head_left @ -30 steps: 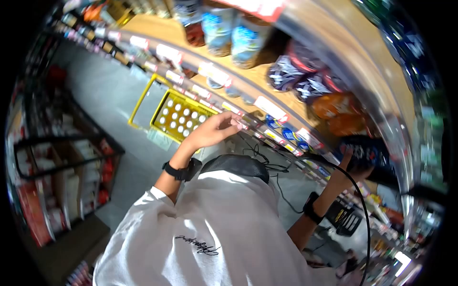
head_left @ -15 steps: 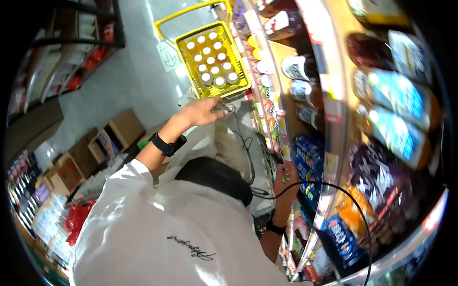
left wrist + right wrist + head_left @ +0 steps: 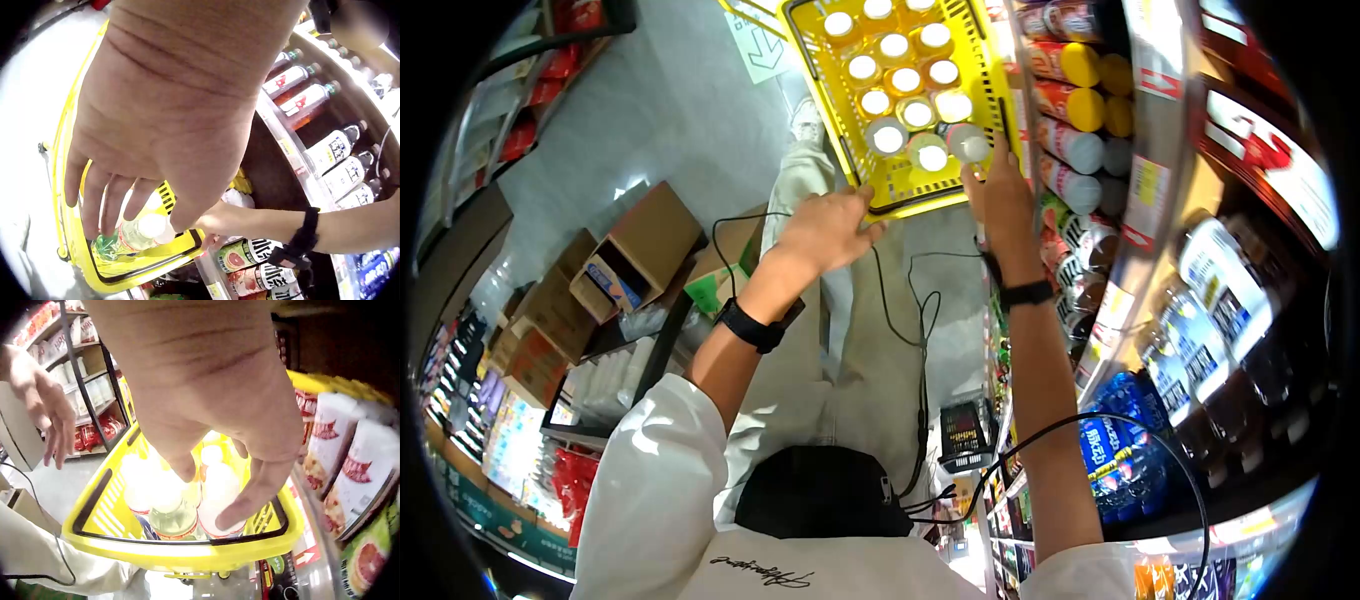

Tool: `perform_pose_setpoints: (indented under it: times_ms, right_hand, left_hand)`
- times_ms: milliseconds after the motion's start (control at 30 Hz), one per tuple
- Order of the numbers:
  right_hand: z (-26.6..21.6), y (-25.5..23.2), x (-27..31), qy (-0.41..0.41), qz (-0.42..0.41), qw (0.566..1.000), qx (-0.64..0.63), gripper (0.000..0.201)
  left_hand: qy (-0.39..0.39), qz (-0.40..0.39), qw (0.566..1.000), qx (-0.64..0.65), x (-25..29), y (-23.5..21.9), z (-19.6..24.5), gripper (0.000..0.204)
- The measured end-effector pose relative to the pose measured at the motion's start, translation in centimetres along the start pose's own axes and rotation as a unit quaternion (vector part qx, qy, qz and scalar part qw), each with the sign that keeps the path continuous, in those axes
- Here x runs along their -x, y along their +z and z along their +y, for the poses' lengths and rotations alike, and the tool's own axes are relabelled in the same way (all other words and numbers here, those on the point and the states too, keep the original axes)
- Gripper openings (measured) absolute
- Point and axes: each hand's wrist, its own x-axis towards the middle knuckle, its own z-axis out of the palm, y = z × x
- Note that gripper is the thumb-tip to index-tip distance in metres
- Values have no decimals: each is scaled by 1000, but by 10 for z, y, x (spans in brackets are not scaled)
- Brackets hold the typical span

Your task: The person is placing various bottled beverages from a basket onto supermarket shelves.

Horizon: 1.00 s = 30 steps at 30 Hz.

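Two bare hands are now at the basket: the right hand (image 3: 1005,200), which was over by the shelves, has come in at 1 o'clock, so both hands are within close reach of the same bottles. At 11 o'clock, the left hand (image 3: 820,232) hovers just outside the near end with fingers loose and extended, holding nothing.

The right hand's fingers are spread and bent around the top of a pale-capped bottle (image 3: 970,148) at the basket's near right corner, a fingertip against it; I cannot tell if they grip it.

The yellow plastic basket (image 3: 187,555) is at 12 o'clock, above the grey floor (image 3: 650,130), and many upright bottles with round white caps (image 3: 905,79) stand packed inside, leaving a strip of bare base at its near end.

Farther out, labelled store shelves (image 3: 1150,190) of drinks curve along 3 o'clock; brown cardboard boxes (image 3: 662,225) lie towards 9 o'clock.
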Motion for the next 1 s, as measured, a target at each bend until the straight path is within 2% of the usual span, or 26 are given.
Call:
perform_pose_setpoints:
  times_ms: [33, 100, 133, 167, 267, 300, 367, 433, 467, 500, 533, 567, 600, 633, 667, 700, 733, 767, 800, 833, 900, 933, 967, 1000]
  right_hand:
    - [1, 9, -11, 5, -9, 1000, -1, 68]
    - [3, 24, -26, 60, -105, 992, 29, 65]
    - [3, 31, -27, 81, -84, 993, 17, 56]
    - [7, 34, -24, 84, -86, 993, 17, 56]
    - [12, 31, -8, 97, -12, 995, -24, 44]
    - [4, 24, 0, 100, -11, 995, -25, 44]
    - [-17, 3, 22, 141, 51, 988, -44, 45]
    - [-43, -22, 47, 163, 117, 978, -57, 44]
    - [-53, -33, 62, 166, 118, 977, -57, 44]
    - [-62, -45, 76, 154, 168, 966, -120, 42]
    - [-69, -56, 90, 141, 217, 949, -181, 40]
    - [-76, -72, 103, 146, 220, 948, -181, 40]
    - [-82, -90, 113, 80, 230, 954, -174, 39]
    - [-87, -101, 120, 15, 239, 957, -164, 38]
    - [-89, -107, 123, 21, 243, 957, -160, 38]
    - [-91, -111, 126, -7, 213, 953, -216, 35]
    - [-93, -114, 130, -33, 183, 945, -270, 32]
    - [-92, -110, 131, -26, 189, 946, -262, 32]
    - [-85, -100, 127, 25, 162, 883, -440, 34]
    - [-78, -89, 119, 71, 129, 785, -602, 37]
    - [-75, -70, 96, 200, 57, 740, -640, 51]
    - [-70, -52, 80, 228, 47, 829, -509, 60]
    - [-65, -32, 67, 252, 34, 895, -366, 69]
    - [-59, -14, 60, 251, 35, 893, -372, 69]
  left_hand:
    - [-3, -9, 1000, 2, -6, 0, -5, 51]
    - [11, -11, 998, 60, -13, -4, -15, 47]
    - [13, -11, 998, 57, -14, -6, -18, 44]
    - [13, -14, 998, 57, -16, -9, -20, 44]
    - [63, 7, 997, 44, -22, -21, -24, 38]
    - [65, 5, 997, 42, -22, -25, -25, 38]
    - [117, 62, 983, 125, -26, -29, -25, 40]
    - [131, 55, 980, 139, -27, -39, -18, 45]
    - [143, 49, 977, 153, -27, -44, -12, 52]
    - [145, 47, 977, 152, -29, -47, -5, 52]
    - [184, 82, 968, 150, -32, -50, 5, 57]
    - [223, 117, 957, 147, -35, -51, 13, 63]
    - [227, 113, 956, 146, -38, -53, 19, 63]
    - [285, 149, 938, 128, -42, -54, 25, 64]
    - [342, 183, 915, 111, -45, -55, 30, 64]
    - [350, 179, 913, 114, -47, -53, 31, 64]
    - [351, 128, 919, 124, -48, -49, 26, 62]
    - [352, 78, 923, 134, -48, -46, 20, 60]
    - [324, 89, 932, 134, -43, -47, 14, 57]
    - [333, 87, 929, 137, -38, -49, 7, 57]
    - [272, 37, 954, 116, -27, -54, -8, 65]
    - [276, 36, 954, 114, -23, -58, -14, 65]
    - [247, 2, 964, 100, -17, -63, -21, 65]
    - [215, -32, 972, 84, -12, -68, -28, 66]
